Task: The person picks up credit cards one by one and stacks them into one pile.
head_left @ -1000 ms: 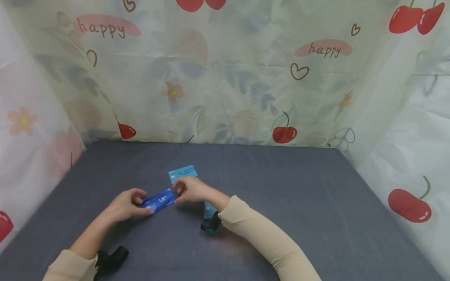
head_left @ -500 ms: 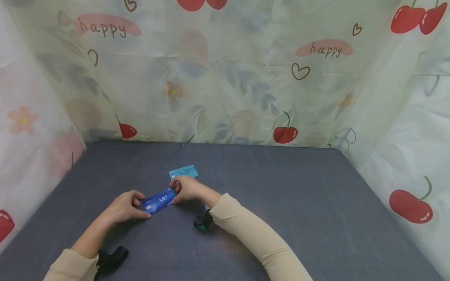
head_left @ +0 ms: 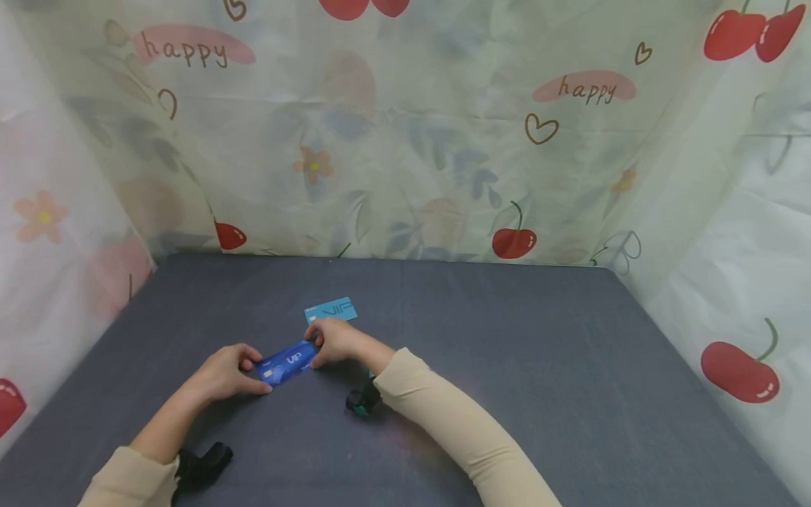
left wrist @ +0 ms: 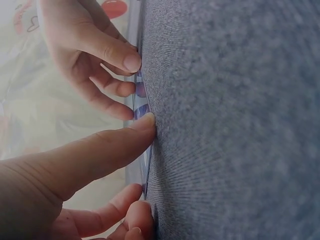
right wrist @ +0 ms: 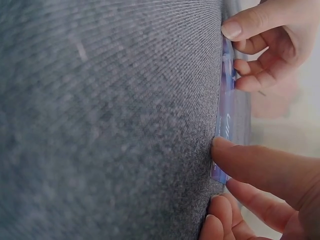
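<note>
A dark blue VIP card (head_left: 288, 362) lies flat on the grey tabletop, slanting up toward the right. My left hand (head_left: 229, 372) has thumb and fingers at the card's left end, pinching it by opposite edges. At the other end, my right hand (head_left: 342, 341) pinches the card between thumb and index finger. In the right wrist view, the card (right wrist: 226, 107) is seen nearly edge-on, close against the cloth, with a fingertip of each hand touching it. Just behind my right hand lies a light blue VIP card (head_left: 336, 308), its lower part covered by the fingers.
Under my right wrist, only a sliver of another light blue card (head_left: 371, 374) shows. Black wrist devices (head_left: 204, 466) sit on both arms. The grey table (head_left: 507, 338) ends at a printed curtain (head_left: 412, 162) behind and at both sides.
My right forearm has shifted left and now hides most of the light blue card beneath it. The dark blue card has moved very slightly, with more of its left end showing.
</note>
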`<state>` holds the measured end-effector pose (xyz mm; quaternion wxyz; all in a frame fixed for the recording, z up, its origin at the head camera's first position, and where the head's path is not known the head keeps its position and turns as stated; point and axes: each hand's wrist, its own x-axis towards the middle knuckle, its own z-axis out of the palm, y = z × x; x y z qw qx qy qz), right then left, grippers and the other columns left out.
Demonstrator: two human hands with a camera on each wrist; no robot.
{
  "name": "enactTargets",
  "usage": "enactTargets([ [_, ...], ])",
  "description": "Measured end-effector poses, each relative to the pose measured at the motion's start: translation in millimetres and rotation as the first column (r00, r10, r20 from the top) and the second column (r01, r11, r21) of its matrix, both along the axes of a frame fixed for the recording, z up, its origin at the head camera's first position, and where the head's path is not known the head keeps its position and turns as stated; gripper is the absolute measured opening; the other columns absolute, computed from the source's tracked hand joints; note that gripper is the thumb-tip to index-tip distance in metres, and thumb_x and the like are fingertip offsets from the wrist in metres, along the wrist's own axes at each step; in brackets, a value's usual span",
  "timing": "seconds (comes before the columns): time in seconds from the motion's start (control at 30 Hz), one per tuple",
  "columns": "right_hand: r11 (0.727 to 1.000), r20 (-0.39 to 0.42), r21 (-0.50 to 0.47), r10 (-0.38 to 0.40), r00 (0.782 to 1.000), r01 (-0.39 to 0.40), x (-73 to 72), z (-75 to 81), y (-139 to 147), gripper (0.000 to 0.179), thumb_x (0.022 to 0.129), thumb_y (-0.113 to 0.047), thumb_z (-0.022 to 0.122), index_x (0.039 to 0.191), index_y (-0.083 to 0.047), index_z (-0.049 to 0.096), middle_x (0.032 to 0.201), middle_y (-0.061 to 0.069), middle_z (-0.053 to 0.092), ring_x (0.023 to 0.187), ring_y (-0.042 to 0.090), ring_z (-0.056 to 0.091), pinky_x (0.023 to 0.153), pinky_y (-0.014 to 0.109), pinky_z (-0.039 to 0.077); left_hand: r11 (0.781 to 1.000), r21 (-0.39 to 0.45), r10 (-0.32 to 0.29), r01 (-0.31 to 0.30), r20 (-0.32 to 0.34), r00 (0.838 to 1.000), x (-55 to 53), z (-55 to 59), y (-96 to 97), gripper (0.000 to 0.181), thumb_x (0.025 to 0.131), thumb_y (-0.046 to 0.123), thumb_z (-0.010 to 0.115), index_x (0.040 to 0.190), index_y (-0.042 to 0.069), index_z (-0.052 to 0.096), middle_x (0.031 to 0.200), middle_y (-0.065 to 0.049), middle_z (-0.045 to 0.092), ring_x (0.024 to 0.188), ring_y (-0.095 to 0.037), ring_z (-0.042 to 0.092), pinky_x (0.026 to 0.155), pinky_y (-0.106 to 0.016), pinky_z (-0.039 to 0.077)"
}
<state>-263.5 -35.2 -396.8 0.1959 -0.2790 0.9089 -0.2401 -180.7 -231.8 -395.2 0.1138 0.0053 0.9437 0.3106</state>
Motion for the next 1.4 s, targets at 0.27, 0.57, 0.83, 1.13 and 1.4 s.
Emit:
enactTargets([
  [0.27, 0.999, 0.020, -0.029, -0.022, 1.000, 0.023, 0.4, -0.2, 0.5, 0.047, 0.070, -0.010, 0.081, 0.111, -0.010, 0.059, 0.096, 0.004, 0.062, 0.082, 0.011, 0.054, 0.069, 0.018, 0.040, 1.000, -0.011, -0.006, 0.006, 0.003, 1.000, -0.6, 0.7, 0.7, 0.061, 0.067, 0.025, 0.083, 0.109, -0.008, 0.054, 0.095, -0.018, 0.057, 0.084, -0.024, 0.052, 0.070, -0.032, 0.040],
  [0.57, 0.997, 0.061, -0.061, -0.048, 0.997, 0.052, 4.0, 0.4, 0.5, 0.046, 0.071, -0.008, 0.080, 0.110, -0.010, 0.055, 0.097, 0.007, 0.065, 0.082, 0.014, 0.059, 0.067, 0.019, 0.043, 1.000, 0.017, -0.009, 0.009, -0.014, 1.000, 0.3, 0.7, 1.7, 0.058, 0.065, 0.019, 0.083, 0.107, -0.006, 0.051, 0.087, -0.014, 0.061, 0.077, -0.021, 0.055, 0.066, -0.029, 0.041],
  [0.83, 0.993, 0.100, -0.077, -0.081, 0.992, 0.089, 5.2, 0.9, 1.6, 0.046, 0.071, -0.009, 0.080, 0.109, -0.011, 0.055, 0.097, 0.006, 0.065, 0.082, 0.014, 0.059, 0.068, 0.021, 0.045, 1.000, 0.005, 0.015, -0.015, 0.027, 1.000, -1.0, 2.9, 3.8, 0.059, 0.068, 0.019, 0.082, 0.111, -0.007, 0.050, 0.091, -0.016, 0.061, 0.081, -0.023, 0.054, 0.067, -0.030, 0.041],
  [1.13, 0.982, 0.142, -0.136, -0.109, 0.984, 0.129, 3.4, 3.4, 10.0, 0.047, 0.070, -0.007, 0.080, 0.110, -0.011, 0.055, 0.098, 0.007, 0.065, 0.086, 0.015, 0.060, 0.068, 0.022, 0.046, 0.999, 0.027, 0.034, -0.034, 0.010, 0.999, -2.8, 7.8, 8.3, 0.059, 0.067, 0.016, 0.081, 0.112, -0.006, 0.050, 0.093, -0.016, 0.061, 0.082, -0.023, 0.054, 0.067, -0.029, 0.040],
  [1.4, 0.971, 0.170, -0.185, -0.122, 0.978, 0.153, 2.2, 6.9, 19.6, 0.048, 0.072, -0.005, 0.079, 0.113, -0.011, 0.055, 0.094, 0.006, 0.062, 0.079, 0.012, 0.055, 0.065, 0.022, 0.045, 0.989, 0.144, 0.044, -0.042, -0.011, 0.999, -1.0, 10.4, 12.2, 0.061, 0.068, 0.012, 0.080, 0.116, -0.008, 0.048, 0.095, -0.019, 0.060, 0.078, -0.018, 0.061, 0.063, -0.027, 0.044],
])
